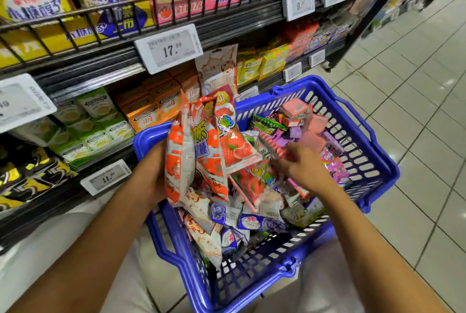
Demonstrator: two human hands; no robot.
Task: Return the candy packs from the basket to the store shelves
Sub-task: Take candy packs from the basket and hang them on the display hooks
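Head view, only cam: task looks early-to-mid at best, judging by load. The blue basket (373,143) sits at frame centre, still heaped w/ candy packs (252,222) — purple grape sachets at 6 o'clock of the pile, white/orange ones beside them, pink boxes (310,121) and a green pack toward 1 o'clock, a rainbow-print bag at 3 o'clock by the wall. So most of the returning is left to do. Left hand (151,169), at 9 o'clock of the basket, grips a bunch of orange-and-white packs (199,146) held upright over the rim; fingers are wrapped behind the bunch, mostly hidden, so exact count of packs can't be told, approx three or more. Right hand (302,169) reaches into the pile at centre, fingers bent down among wrappers near a red-striped pack (269,146); motion blur there, can't tell if it's pinching smth or just rummaging. Shelves (106,60) run from 9 to 1 o'clock: yellow and pink bags up top, green and orange gum boxes (151,108) on the mid tier, price tags (169,48) on the rails. Nothing shows which shelf slot the orange packs belong to; a hanging white/orange pouch at 12 o'clock may be the matching spot, not sure. Basket bottom is hidden under the heap; lower shelf at 8 o'clock is dark, hard to read. Far-aisle goods at 2 o'clock are blurred.
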